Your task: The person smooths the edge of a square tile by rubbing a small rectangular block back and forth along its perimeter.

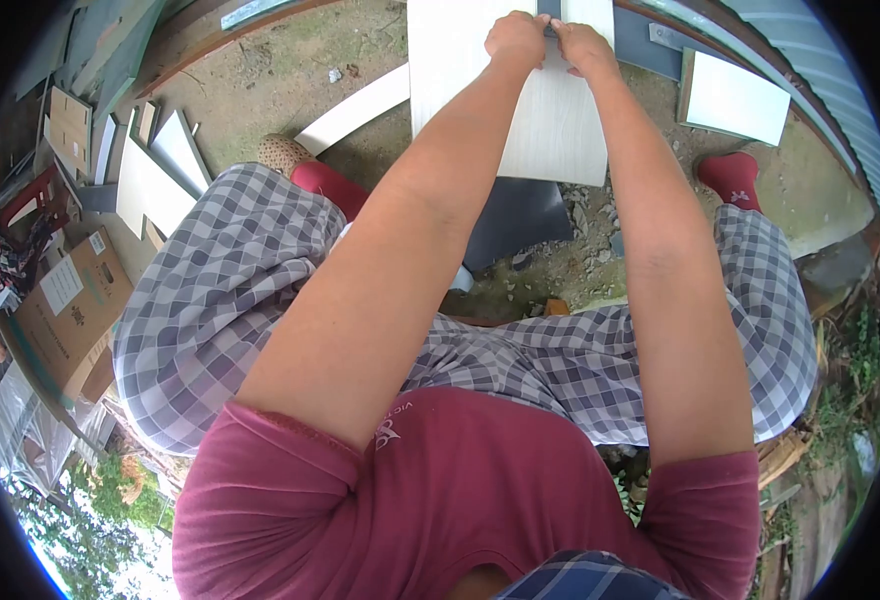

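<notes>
A pale, wood-grained board [555, 150] lies in front of me, running out past the top edge of the view. On its far part is a narrow dark grey strip [550, 7], mostly cut off by the frame. My left hand [517, 40] is closed at the strip's left side, its fingers curled. From the right, my right hand [584, 50] meets it with thumb and fingers pinched on the strip's near end. The thumbs are close together. What lies under the fingers is partly hidden.
A dark sheet [522, 222] lies on gravelly ground below the board. White offcuts [360, 108] are at the left, and a white panel [735, 97] is at the right. A cardboard box [75, 305] stands far left. My legs flank the board.
</notes>
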Motion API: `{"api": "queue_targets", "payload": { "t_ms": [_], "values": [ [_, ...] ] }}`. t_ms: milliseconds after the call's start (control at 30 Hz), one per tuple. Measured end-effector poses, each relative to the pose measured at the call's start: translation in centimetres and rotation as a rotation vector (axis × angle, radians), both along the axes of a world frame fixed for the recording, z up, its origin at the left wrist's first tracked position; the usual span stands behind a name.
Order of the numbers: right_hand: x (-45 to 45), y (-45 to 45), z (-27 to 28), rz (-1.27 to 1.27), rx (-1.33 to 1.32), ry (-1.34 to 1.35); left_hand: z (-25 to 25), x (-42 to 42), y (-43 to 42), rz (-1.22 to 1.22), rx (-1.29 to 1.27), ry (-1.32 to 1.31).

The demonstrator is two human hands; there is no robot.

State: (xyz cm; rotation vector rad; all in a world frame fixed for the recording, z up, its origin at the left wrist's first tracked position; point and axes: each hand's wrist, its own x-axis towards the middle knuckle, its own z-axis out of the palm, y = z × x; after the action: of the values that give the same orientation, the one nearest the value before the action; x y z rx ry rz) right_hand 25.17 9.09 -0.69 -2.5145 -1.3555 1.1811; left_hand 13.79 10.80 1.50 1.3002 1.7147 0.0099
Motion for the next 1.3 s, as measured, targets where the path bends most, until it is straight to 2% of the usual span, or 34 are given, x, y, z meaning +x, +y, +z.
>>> {"api": "queue_targets", "payload": {
  "t_ms": [133, 267, 333, 400, 500, 567, 600, 700, 767, 900, 1033, 1133, 1300],
  "values": [
    [-0.5, -1.4, 0.6, 0.017, -0.017, -0.032, 0.2, -0.6, -1.2, -0.039, -0.02, -0.01],
    [-1.4, -4.6, 0.8, 0.019, -0.05, -0.005, -0.2, -1.5, -4.2, -0.103, 0.089, 0.052],
    [-1.7, -6.6, 1.0, 0.019, -0.042, 0.025, 0.6, -2.0, -5.9, -0.103, -0.037, -0.004],
    [-2.2, -8.4, 1.3, 0.022, -0.07, 0.025, -0.5, -2.9, -8.1, -0.192, 0.131, -0.036],
    [-2.9, -11.2, 1.4, -0.01, -0.107, 0.013, -0.5, -3.6, -11.0, -0.103, 0.058, -0.103],
    [-3.2, -12.9, 1.5, 0.008, -0.109, 0.026, -2.7, -4.1, -13.2, -0.174, 0.264, -0.143],
    [-3.3, -13.8, 1.5, 0.022, -0.126, 0.045, -2.6, -4.2, -14.0, -0.168, 0.278, -0.146],
    [-4.0, -16.2, 1.3, 0.043, -0.09, 0.014, -1.7, -4.7, -16.1, -0.093, 0.233, -0.126],
    [-4.7, -17.5, 2.0, 0.023, -0.093, 0.044, -1.5, -5.3, -17.1, -0.062, 0.099, -0.185],
    [-5.1, -19.5, 1.5, 0.063, -0.11, 0.079, -1.2, -6.0, -19.1, -0.087, 0.159, -0.092],
    [-5.5, -20.6, 0.4, 0.095, -0.054, 0.06, -1.6, -6.7, -20.1, -0.061, 0.107, -0.105],
    [-6.1, -20.2, -0.4, 0.095, -0.106, 0.085, -1.4, -7.5, -20.2, -0.061, 0.15, -0.094],
    [-7.0, -19.1, 0.3, 0.085, -0.126, 0.08, 0.0, -7.9, -19.6, 0.039, 0.078, -0.129]
  ]
}}
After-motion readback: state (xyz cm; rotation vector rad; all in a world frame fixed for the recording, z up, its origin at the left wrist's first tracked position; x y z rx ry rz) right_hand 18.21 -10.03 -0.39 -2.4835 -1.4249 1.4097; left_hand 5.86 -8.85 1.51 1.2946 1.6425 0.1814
